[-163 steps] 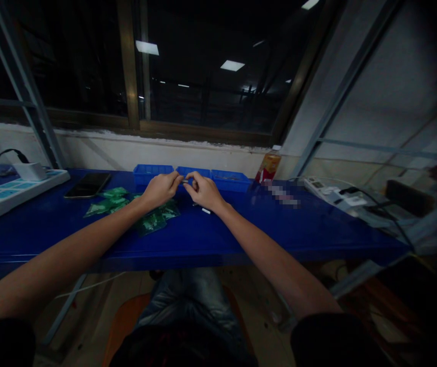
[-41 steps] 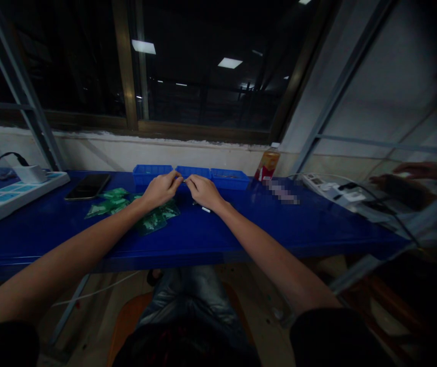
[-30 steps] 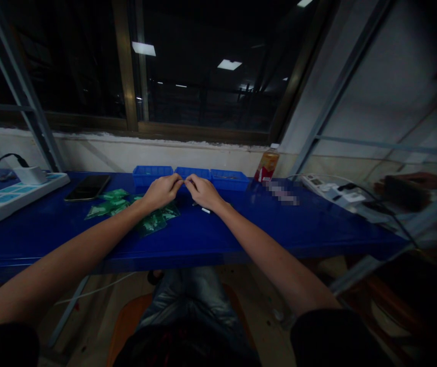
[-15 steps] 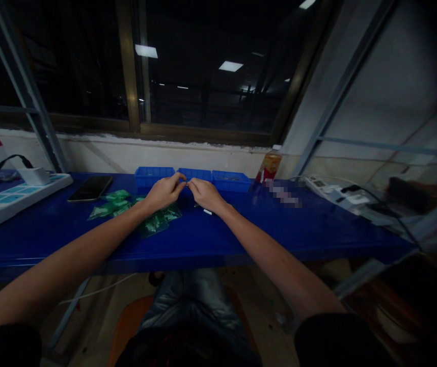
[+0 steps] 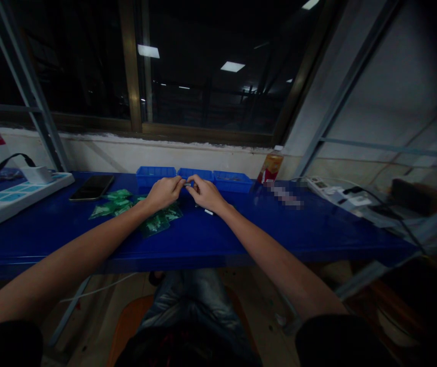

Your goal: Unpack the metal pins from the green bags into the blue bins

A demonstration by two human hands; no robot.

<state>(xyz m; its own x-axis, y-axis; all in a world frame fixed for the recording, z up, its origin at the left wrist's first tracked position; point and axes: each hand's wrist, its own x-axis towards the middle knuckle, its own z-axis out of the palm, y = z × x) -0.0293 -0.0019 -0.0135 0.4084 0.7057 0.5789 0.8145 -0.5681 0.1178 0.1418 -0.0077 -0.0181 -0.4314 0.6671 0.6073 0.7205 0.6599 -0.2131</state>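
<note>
My left hand [image 5: 165,192] is closed in a pinch on a small grey piece [image 5: 188,184], too small to name. From the other side my right hand [image 5: 205,193] has its thumb and forefinger curled round the same piece. Both hands are above the blue table [image 5: 203,239], in front of the bins. Small clear packets with green print [image 5: 116,203] lie spread beneath and beside my left hand. Just under my right wrist rests a little white stick-like piece [image 5: 209,212], with something dark beside it that is partly hidden.
Three blue bins [image 5: 233,187] stand in a row against the wall. To the left are a phone [image 5: 91,187] and a white power strip [image 5: 20,196] with a plugged-in adapter. A drink bottle [image 5: 271,165] and another power strip [image 5: 340,196] with cables are on the right.
My right thumb and forefinger have parted a little, so the small grey piece between the hands now shows. The arms stay almost where they were.
</note>
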